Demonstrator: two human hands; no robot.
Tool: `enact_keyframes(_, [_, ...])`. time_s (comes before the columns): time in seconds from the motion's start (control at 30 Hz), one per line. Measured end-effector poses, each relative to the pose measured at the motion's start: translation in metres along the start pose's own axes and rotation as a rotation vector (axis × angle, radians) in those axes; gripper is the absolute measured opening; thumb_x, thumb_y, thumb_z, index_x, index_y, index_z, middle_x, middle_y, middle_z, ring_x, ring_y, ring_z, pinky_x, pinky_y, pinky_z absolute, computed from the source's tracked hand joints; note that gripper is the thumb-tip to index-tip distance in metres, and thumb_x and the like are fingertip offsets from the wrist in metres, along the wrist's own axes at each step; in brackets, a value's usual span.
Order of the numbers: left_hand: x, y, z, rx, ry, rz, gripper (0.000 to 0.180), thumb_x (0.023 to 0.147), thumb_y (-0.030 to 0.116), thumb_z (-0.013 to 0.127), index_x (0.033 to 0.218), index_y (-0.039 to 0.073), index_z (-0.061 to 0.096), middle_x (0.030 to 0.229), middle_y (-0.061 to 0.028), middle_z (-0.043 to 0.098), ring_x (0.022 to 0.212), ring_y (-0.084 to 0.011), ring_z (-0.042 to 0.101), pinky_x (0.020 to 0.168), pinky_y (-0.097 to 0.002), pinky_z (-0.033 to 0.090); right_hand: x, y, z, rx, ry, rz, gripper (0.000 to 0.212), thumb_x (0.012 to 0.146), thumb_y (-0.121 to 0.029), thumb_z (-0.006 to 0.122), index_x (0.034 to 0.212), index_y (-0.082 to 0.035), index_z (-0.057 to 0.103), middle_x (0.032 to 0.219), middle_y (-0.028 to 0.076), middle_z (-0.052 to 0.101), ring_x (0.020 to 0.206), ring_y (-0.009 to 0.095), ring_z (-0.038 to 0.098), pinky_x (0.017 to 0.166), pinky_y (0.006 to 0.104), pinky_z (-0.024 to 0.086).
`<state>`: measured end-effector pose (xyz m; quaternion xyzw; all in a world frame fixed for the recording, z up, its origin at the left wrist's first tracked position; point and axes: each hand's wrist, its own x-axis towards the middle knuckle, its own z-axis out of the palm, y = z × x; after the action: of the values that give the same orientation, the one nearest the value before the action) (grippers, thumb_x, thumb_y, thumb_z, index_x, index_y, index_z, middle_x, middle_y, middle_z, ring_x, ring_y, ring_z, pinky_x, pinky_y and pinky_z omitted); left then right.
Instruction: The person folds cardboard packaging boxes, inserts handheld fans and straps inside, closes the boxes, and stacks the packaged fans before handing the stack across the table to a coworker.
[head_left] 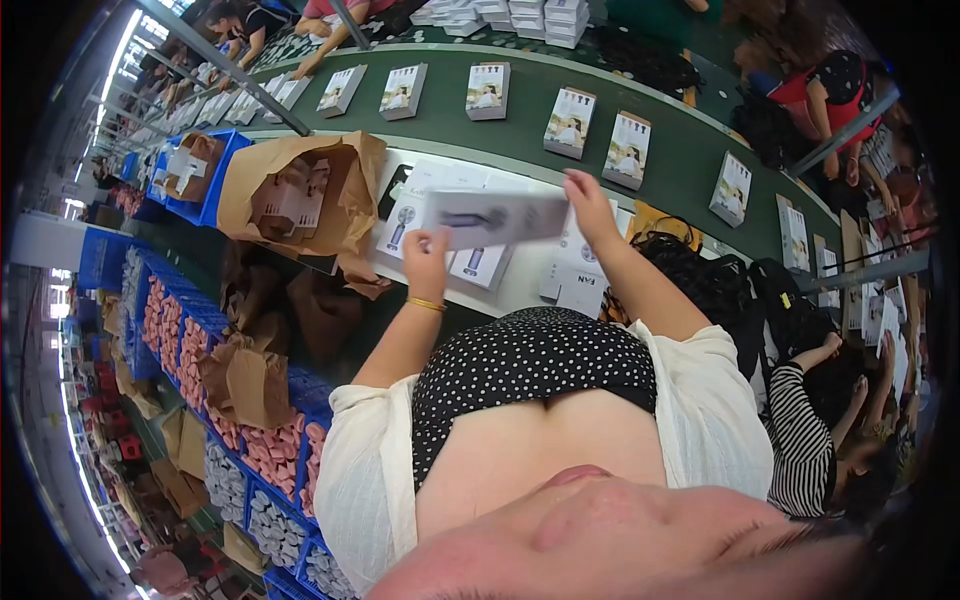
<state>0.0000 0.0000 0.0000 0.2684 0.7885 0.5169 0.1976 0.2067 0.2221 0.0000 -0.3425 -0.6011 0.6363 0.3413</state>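
A flat white box with a fan pictured on it is held up between my two hands, slightly blurred. My left hand is closed on its lower left corner, a gold bangle on that wrist. At the box's right end, my right hand grips the edge with fingers closed. Below lie more white printed boxes on a pale work surface, partly hidden by the held box. Another white carton sits under my right forearm.
A green conveyor belt carries spaced boxes past the far side. An open brown paper bag with cartons inside stands at left. Blue bins hold pink and grey parts. Black cables lie at right; other people work around.
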Motion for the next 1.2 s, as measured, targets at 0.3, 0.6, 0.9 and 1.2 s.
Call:
enact_keyframes(0.3, [0.039,-0.075,-0.027,-0.616,0.340,-0.544,0.040,0.086,0.042,0.048,0.104,0.007,0.045,0.099,-0.0073,0.049,0.083,-0.0204,0.049,0.070,-0.0359,0.043,-0.002,0.058,-0.039,-1.135,0.258,0.465,0.089,0.064,-0.037,0.067,0.133,-0.002,0.022,0.120,0.019,0.043,0.113,0.031,0.042,0.093,0.0390,0.036])
enact_keyframes(0.6, [0.064,-0.158,-0.055,-0.058,0.264,-0.546,0.046,0.082,0.040,0.052,0.098,-0.004,0.051,0.089,-0.0155,0.054,0.071,-0.0295,0.053,0.068,-0.0370,0.045,-0.008,0.045,-0.035,-1.276,0.138,0.554,0.099,0.062,-0.042,0.068,0.133,0.005,0.017,0.119,0.019,0.046,0.109,0.028,0.047,0.093,0.0347,0.037])
enact_keyframes(0.9, [0.043,-0.038,0.020,0.149,0.315,0.341,0.033,0.078,0.020,0.061,0.101,-0.002,0.051,0.091,-0.0117,0.056,0.077,-0.0235,0.053,0.073,-0.0330,0.043,-0.009,0.059,-0.061,-0.733,0.340,0.139,0.061,0.065,-0.007,0.060,0.121,0.002,0.038,0.107,0.023,0.049,0.100,0.036,0.050,0.084,0.0389,0.043])
enact_keyframes(1.2, [0.016,0.048,0.110,0.043,-0.464,0.003,0.040,0.085,0.035,0.053,0.099,-0.003,0.054,0.090,-0.0138,0.061,0.085,-0.0219,0.057,0.078,-0.0299,0.043,-0.067,-0.011,0.003,-0.347,0.126,-0.148,0.034,0.065,0.002,0.044,0.099,-0.001,0.044,0.082,0.014,0.052,0.076,0.025,0.052,0.070,0.0318,0.043])
